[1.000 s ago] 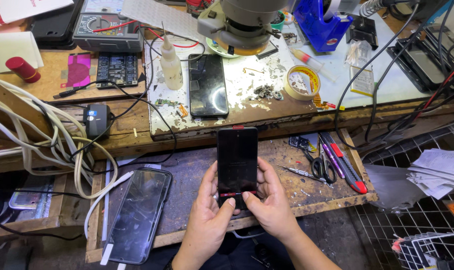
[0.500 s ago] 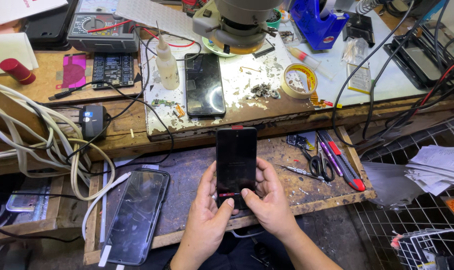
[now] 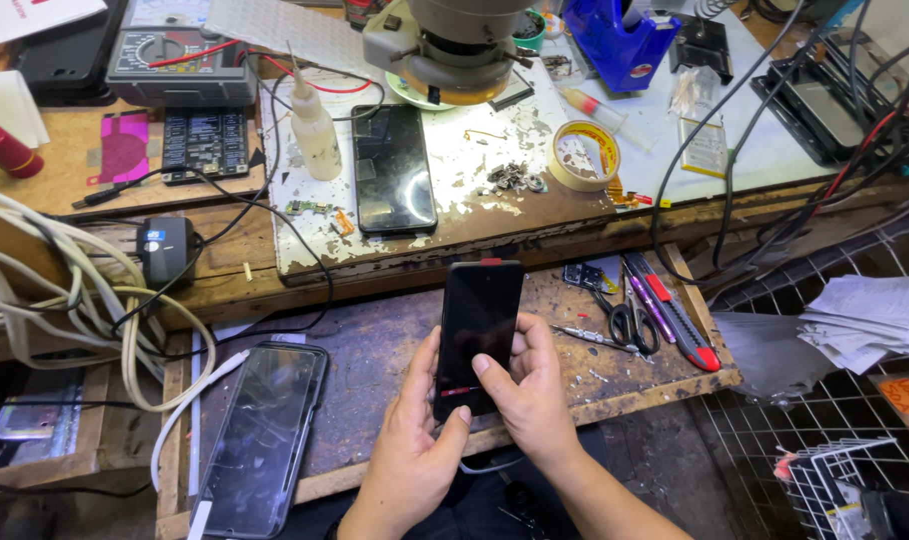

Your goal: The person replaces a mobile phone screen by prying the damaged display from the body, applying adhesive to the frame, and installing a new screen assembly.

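Both hands clasp a slim, glossy black glass-fronted smartphone (image 3: 478, 335) upright over the scuffed wooden pull-out shelf (image 3: 374, 350): the left hand (image 3: 414, 450) cups its lower edge, the right hand (image 3: 529, 395) wraps its side, thumb on the dark screen. Beyond, another black phone (image 3: 393, 168) lies flat on the paint-chipped bench (image 3: 464, 215).

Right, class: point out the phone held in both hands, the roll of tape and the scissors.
phone (image 3: 477, 325): head view, middle of its dark screen.
roll of tape (image 3: 571, 177): head view, left side of its yellowish ring.
scissors (image 3: 629, 325): head view, the black handle loops.
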